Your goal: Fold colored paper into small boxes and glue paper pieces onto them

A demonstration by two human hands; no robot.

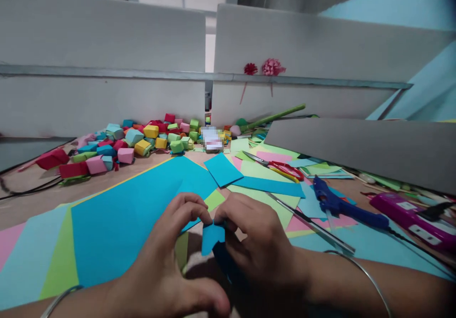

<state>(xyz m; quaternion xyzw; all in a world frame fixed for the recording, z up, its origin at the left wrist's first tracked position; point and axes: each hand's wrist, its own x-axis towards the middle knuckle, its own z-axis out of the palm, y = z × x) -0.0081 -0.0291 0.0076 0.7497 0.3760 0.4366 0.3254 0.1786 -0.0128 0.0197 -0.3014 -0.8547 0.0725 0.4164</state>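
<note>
Fingers of the right hand (263,232) mask part of a blue strip (213,238), its lower end lost in shadow. Both forearms (338,271) run out of frame. Heavy pixelation blurs a pale object (212,138) beyond the sheets, its markings illegible. The picture's right edge crops the power strip (409,219) and gray board (359,149); its left edge, a pink sheet (10,242).

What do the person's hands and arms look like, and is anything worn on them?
The left hand and right hand wear no gloves, and no sleeves show. A thin, silvery bangle circles the left arm; another bangle circles the right.
</note>
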